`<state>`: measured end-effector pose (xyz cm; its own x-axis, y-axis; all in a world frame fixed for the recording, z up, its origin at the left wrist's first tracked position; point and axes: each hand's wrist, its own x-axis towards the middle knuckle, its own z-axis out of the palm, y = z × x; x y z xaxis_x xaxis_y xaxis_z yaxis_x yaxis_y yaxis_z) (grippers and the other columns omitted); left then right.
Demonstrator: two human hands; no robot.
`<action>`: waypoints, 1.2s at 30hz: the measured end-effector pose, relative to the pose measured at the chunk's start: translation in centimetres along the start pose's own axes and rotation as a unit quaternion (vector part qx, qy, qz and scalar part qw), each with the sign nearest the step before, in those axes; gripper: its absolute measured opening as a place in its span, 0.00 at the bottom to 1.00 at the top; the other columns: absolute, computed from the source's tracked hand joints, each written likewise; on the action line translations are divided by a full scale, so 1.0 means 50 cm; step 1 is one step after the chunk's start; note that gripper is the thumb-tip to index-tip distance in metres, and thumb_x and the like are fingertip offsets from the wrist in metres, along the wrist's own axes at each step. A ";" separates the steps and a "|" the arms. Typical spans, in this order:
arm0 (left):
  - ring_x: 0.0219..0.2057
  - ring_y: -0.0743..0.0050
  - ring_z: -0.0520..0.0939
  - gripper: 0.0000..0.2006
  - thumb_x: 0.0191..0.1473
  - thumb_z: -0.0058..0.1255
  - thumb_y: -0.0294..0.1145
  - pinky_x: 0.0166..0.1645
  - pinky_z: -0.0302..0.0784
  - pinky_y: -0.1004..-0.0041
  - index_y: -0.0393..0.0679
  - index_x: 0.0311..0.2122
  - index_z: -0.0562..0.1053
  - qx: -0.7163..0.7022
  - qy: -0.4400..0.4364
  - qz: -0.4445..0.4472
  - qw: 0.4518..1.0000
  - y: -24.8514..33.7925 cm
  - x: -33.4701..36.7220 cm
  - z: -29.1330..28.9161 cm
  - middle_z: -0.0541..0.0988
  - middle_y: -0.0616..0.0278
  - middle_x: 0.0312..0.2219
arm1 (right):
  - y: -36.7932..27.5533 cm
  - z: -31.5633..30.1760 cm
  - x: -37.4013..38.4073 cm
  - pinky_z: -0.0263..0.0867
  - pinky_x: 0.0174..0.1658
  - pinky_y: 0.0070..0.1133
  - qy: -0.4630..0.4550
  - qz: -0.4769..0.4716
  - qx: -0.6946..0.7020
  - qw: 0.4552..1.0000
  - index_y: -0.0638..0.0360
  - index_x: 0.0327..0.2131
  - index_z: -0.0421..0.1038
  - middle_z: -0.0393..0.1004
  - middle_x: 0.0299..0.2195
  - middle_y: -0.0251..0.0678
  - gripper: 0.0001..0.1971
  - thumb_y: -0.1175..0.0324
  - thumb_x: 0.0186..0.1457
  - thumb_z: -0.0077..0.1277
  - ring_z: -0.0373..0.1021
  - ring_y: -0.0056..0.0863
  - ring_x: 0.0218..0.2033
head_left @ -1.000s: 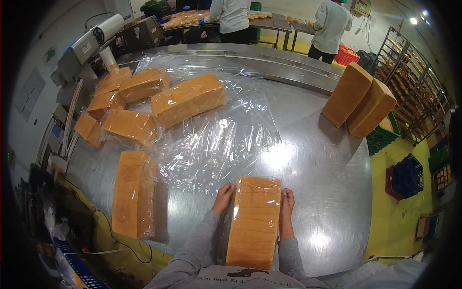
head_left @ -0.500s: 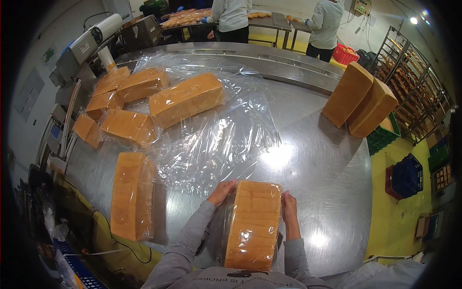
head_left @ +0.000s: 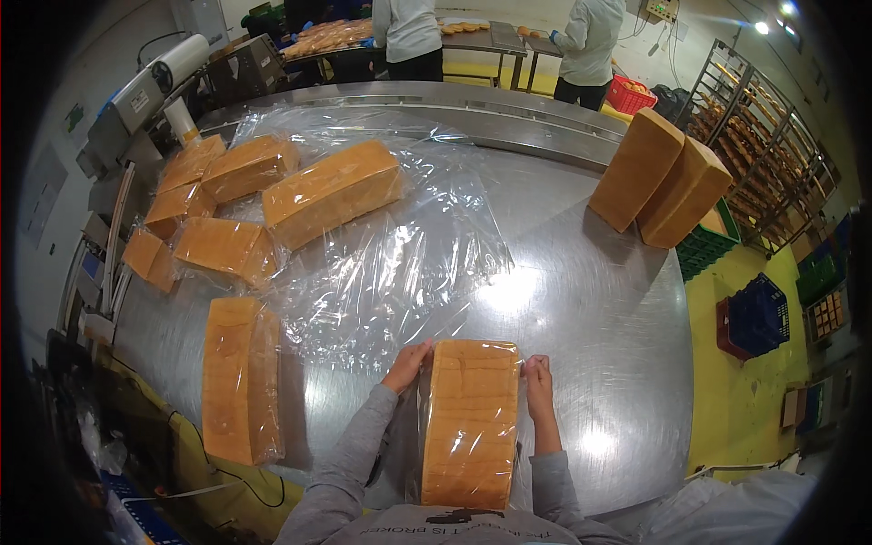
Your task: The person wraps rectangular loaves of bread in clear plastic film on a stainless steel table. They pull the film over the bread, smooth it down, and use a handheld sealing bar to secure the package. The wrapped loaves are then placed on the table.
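Note:
A long sliced bread loaf in clear plastic (head_left: 468, 420) lies lengthwise on the round steel table (head_left: 599, 309) right in front of me. My left hand (head_left: 408, 365) grips the plastic at the loaf's far left corner. My right hand (head_left: 539, 379) holds the far right corner. Loose clear plastic film (head_left: 400, 263) spreads over the table just beyond the loaf.
A wrapped loaf (head_left: 239, 378) lies to my left. Several wrapped loaves (head_left: 331, 191) lie at the far left on the film. Two unwrapped loaves (head_left: 663, 186) stand at the far right. Two people in white (head_left: 581, 41) work at a back table. Racks (head_left: 763, 136) and crates (head_left: 758, 313) stand right.
Both hands have shifted slightly along the loaf's far end, pulling the plastic snug. The view has tilted a little; the loaf stays in place.

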<state>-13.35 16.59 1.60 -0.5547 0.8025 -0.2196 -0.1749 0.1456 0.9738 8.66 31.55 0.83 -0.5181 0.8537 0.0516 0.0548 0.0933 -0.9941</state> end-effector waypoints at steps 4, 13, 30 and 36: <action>0.21 0.80 0.65 0.24 0.54 0.38 0.50 0.29 0.59 0.78 0.39 0.17 0.68 -0.020 0.015 -0.016 1.000 0.000 -0.011 0.001 0.68 0.67 0.16 | -0.021 0.010 -0.014 0.54 0.37 0.15 -0.010 0.015 0.082 0.996 0.59 0.27 0.63 0.59 0.27 0.28 0.08 0.68 0.56 0.39 0.56 0.17 0.30; 0.16 0.81 0.58 0.24 0.53 0.39 0.49 0.23 0.53 0.77 0.42 0.13 0.64 -0.061 0.036 -0.033 0.997 -0.029 0.013 0.003 0.60 0.71 0.11 | 0.008 0.015 0.017 0.54 0.33 0.15 -0.078 0.146 0.335 0.928 0.56 0.19 0.60 0.62 0.20 0.28 0.22 0.50 0.57 0.33 0.58 0.19 0.25; 0.35 0.71 0.69 0.19 0.56 0.35 0.46 0.42 0.62 0.74 0.38 0.33 0.68 0.100 0.018 0.087 0.991 -0.018 -0.032 0.068 0.69 0.58 0.29 | 0.024 -0.072 0.032 0.58 0.41 0.21 -0.126 0.147 0.089 0.977 0.55 0.33 0.63 0.64 0.32 0.27 0.25 0.43 0.56 0.27 0.61 0.18 0.36; 0.56 0.61 0.54 0.29 0.55 0.36 0.48 0.56 0.53 0.66 0.40 0.55 0.49 0.006 0.030 0.011 0.999 -0.037 -0.383 0.067 0.52 0.54 0.54 | -0.031 -0.111 0.002 0.61 0.42 0.23 -0.109 0.133 0.012 0.985 0.58 0.48 0.60 0.65 0.40 0.36 0.32 0.39 0.54 0.26 0.62 0.26 0.39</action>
<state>0.33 2.88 4.22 -0.6069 0.7689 -0.2013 -0.1521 0.1362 0.9789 13.26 34.36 2.92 -0.6592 0.7160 -0.2298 0.1937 -0.1337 -0.9719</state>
